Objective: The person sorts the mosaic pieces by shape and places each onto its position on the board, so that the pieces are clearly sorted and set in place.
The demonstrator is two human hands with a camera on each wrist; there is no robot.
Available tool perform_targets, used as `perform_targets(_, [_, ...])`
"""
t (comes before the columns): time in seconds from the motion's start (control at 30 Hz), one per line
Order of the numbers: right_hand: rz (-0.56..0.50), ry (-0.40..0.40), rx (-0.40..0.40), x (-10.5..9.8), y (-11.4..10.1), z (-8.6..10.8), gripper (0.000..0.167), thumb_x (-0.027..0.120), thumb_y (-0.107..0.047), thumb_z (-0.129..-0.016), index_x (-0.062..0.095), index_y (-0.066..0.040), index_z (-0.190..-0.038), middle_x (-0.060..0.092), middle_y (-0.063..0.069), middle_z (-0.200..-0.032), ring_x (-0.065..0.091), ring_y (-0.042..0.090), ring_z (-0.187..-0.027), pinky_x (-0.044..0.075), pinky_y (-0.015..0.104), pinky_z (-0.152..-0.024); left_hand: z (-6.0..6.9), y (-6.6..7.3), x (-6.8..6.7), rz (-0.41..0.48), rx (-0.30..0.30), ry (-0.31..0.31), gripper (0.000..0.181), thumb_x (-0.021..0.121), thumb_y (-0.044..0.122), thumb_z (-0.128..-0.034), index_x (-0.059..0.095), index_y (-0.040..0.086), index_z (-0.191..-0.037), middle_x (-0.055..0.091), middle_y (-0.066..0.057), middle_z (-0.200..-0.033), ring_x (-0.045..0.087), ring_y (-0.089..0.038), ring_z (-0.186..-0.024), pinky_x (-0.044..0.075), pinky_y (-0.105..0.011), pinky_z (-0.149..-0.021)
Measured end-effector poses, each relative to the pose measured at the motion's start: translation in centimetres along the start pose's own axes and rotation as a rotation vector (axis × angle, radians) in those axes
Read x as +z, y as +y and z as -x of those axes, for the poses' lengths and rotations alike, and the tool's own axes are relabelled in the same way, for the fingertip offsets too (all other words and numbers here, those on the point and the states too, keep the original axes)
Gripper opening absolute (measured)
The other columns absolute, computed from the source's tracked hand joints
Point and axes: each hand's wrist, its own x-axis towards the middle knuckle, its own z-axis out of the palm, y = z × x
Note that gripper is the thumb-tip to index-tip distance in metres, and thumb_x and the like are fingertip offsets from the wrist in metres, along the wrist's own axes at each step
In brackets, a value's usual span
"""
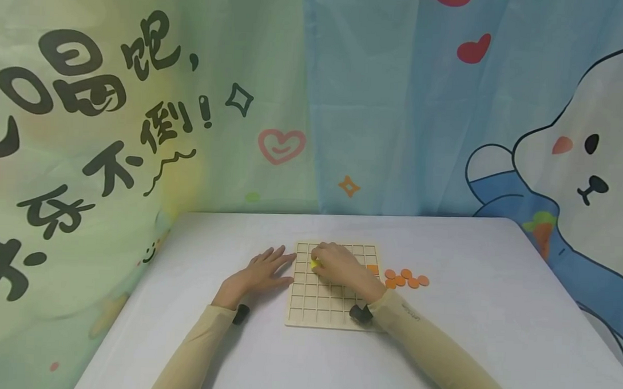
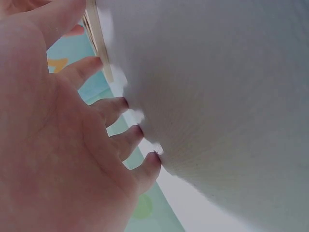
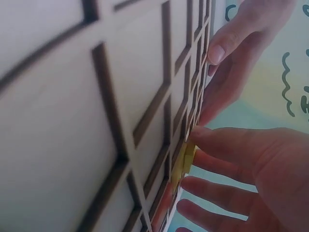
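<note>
A pale wooden board (image 1: 302,317) with a square grid lies flat on the white table. My right hand (image 1: 346,269) is over its upper left part and pinches a yellow piece (image 1: 315,264) between thumb and fingers. In the right wrist view the yellow piece (image 3: 189,157) is at the thumb and fingertips of that hand (image 3: 270,174), against the grid. My left hand (image 1: 265,271) rests with spread fingers at the board's left edge; the left wrist view shows this hand (image 2: 72,135) with its fingertips on the table. An orange piece (image 1: 373,269) sits in the board's right column.
Several round orange discs (image 1: 406,274) lie on the table (image 1: 469,251) just right of the board. A printed curtain (image 1: 366,105) hangs behind the table's far edge. Dark wrist cameras show at both wrists.
</note>
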Motion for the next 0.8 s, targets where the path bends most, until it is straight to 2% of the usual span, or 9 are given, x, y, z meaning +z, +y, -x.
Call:
perform_targets(0.23, [-0.011,-0.010,-0.016,0.32,-0.11,-0.20,0.026,0.073,-0.021,-0.093,0.071,-0.005,-0.114,0.070,0.011,-0.118,0.067,0.030,-0.104,0.056,0.044,-0.092,0.07,0.05,0.02,0.008,0.003,0.002,0.066,0.051,0.054,-0.1007,0.031,0.030,-0.159,0.016,-0.009,-0.170,0.012,-0.041,-0.156,0.015,-0.063,-0.124])
perform_targets(0.63, [0.022,0.014,-0.029,0.48,-0.19,-0.02,0.028,0.075,-0.024,-0.091,0.072,-0.005,-0.113,0.071,0.009,-0.113,0.067,0.025,-0.097,0.058,0.038,-0.082,0.04,0.01,0.06,0.016,-0.001,0.005,0.066,0.052,0.055,-0.1003,0.031,0.031,-0.158,0.016,-0.008,-0.170,0.012,-0.040,-0.156,0.015,-0.062,-0.124])
perform_targets(0.8, [0.017,0.016,-0.014,0.31,-0.26,0.10,0.023,0.076,-0.022,-0.090,0.073,-0.006,-0.107,0.071,0.008,-0.108,0.066,0.024,-0.092,0.056,0.038,-0.078,0.01,-0.02,0.11,0.017,0.000,0.004,0.065,0.051,0.055,-0.1003,0.032,0.032,-0.158,0.016,-0.008,-0.170,0.012,-0.040,-0.156,0.015,-0.062,-0.124])
